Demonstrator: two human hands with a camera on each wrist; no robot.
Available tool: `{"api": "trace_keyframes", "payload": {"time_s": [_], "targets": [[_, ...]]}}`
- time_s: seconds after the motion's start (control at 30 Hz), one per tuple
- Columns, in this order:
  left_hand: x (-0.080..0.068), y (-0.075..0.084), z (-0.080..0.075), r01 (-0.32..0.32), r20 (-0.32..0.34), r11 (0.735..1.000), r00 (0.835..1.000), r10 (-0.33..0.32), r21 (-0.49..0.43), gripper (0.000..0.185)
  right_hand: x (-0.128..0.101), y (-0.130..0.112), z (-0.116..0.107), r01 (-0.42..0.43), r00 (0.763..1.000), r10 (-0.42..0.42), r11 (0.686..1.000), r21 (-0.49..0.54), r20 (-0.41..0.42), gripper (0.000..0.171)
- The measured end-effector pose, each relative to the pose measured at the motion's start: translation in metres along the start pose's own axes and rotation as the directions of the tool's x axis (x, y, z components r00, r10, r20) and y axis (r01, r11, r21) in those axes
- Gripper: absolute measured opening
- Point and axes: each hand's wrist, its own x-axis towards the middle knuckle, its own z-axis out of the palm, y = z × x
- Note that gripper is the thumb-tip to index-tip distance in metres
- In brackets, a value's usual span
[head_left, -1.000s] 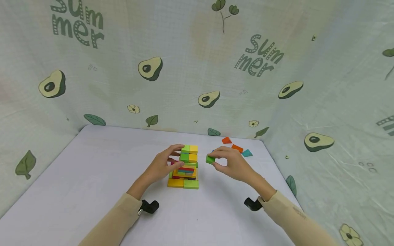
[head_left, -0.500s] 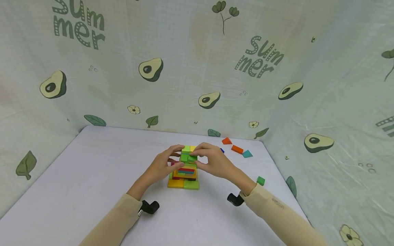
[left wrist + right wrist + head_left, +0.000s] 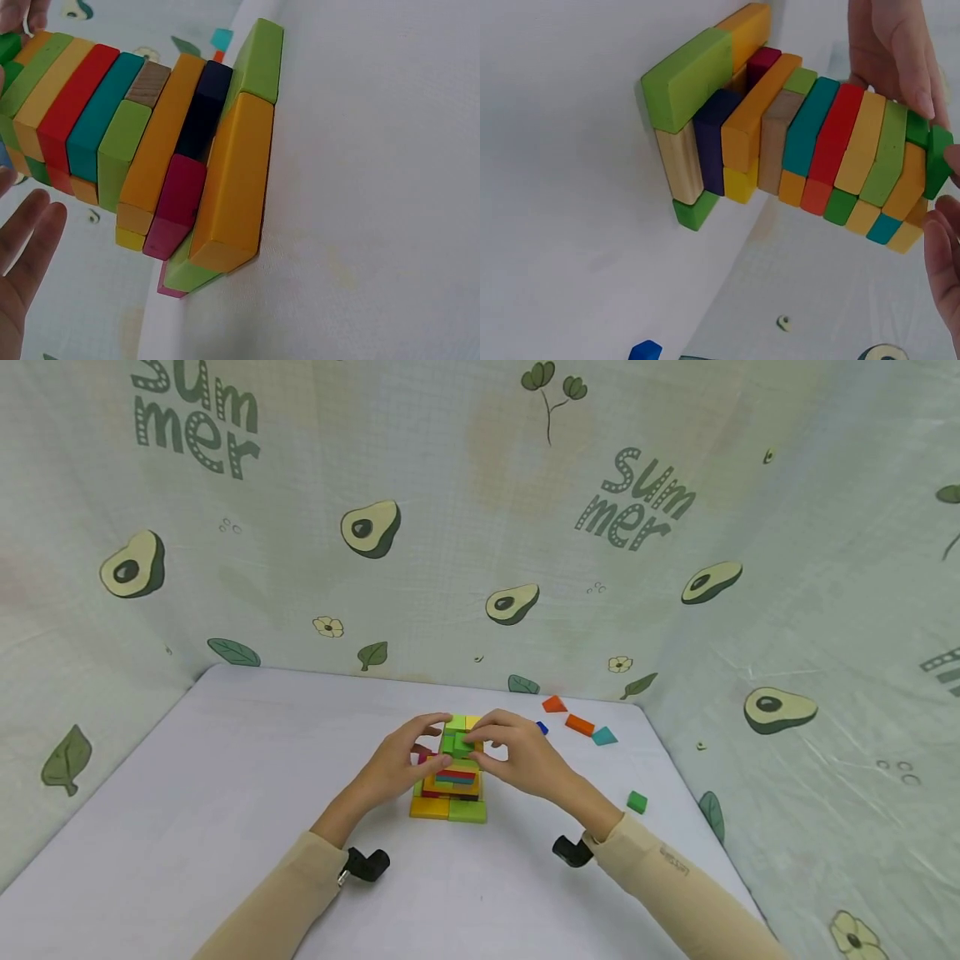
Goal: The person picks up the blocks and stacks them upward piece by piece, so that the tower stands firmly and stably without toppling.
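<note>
The right hand (image 3: 525, 760) is pinching a small green block (image 3: 463, 744) onto the top of the block tower (image 3: 450, 781), so it's probably worth easing it down square while the left hand (image 3: 393, 764) is bracing the opposite side with relaxed fingers.

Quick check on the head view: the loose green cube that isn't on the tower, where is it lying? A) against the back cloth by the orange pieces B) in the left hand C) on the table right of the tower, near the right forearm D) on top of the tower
C: the loose green cube lies on the table, right of the tower and just beyond the right forearm.
</note>
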Motion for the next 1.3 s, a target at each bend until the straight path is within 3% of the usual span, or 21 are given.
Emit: {"api": "trace_keyframes", "payload": {"time_s": [0.47, 0.9, 1.3], "targets": [[0.002, -0.002, 0.002, -0.058, -0.024, 0.998, 0.998, 0.058, 0.022, 0.063, 0.002, -0.001, 0.01, -0.014, 0.999, 0.014, 1.0, -0.008, -0.034, 0.018], [0.002, -0.002, 0.001, -0.058, -0.019, 0.998, 0.998, 0.057, -0.007, 0.059, 0.006, -0.003, 0.013, -0.023, 0.999, 0.022, 1.0, -0.017, -0.045, 0.017], [0.003, -0.003, 0.001, -0.067, -0.029, 0.997, 0.997, 0.068, 0.023, 0.06, 0.006, -0.002, 0.013, -0.017, 0.999, 0.016, 1.0, -0.024, -0.049, 0.018]]}}
